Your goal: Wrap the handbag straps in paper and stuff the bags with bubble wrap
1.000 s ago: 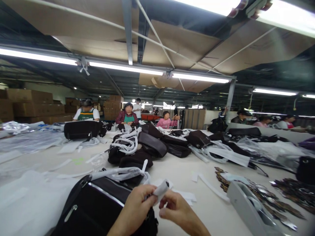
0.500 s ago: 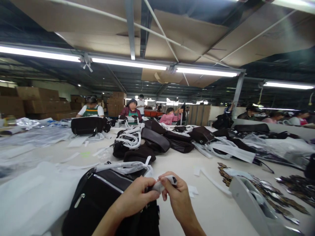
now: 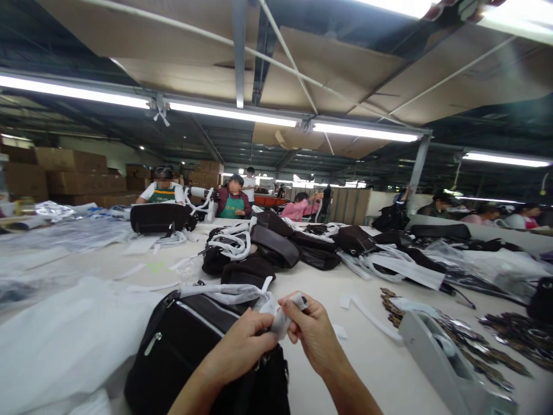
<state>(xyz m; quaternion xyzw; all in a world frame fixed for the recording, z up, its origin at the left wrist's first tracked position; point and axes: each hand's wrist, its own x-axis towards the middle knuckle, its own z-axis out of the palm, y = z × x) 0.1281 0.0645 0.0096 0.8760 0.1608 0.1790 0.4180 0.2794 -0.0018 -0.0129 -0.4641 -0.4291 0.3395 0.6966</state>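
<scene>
A black bag point(image 3: 190, 346) with silver zippers lies on the table in front of me. Thin white wrapping point(image 3: 283, 323) sits between my two hands, with a dark end showing at its upper right. My left hand point(image 3: 246, 346) pinches the wrapping from the left, just above the bag. From the right, my right hand point(image 3: 311, 328) grips the same wrapping, thumb on top and fingers curled beneath. A white-wrapped strap point(image 3: 224, 293) runs along the bag's far edge towards my hands. Just what the wrapping covers is mostly hidden.
A grey tape dispenser point(image 3: 444, 363) stands at the right, beside a pile of metal tags point(image 3: 466, 340). Several black bags point(image 3: 276, 245) are heaped across the table. White sheeting point(image 3: 64, 340) covers the left side. Co-workers sit opposite, one in a green apron point(image 3: 233, 206).
The wrapping has turned slightly between my hands, and more of its white shows. The view has shifted a little. Across the table, a co-worker has lifted a white-wrapped item.
</scene>
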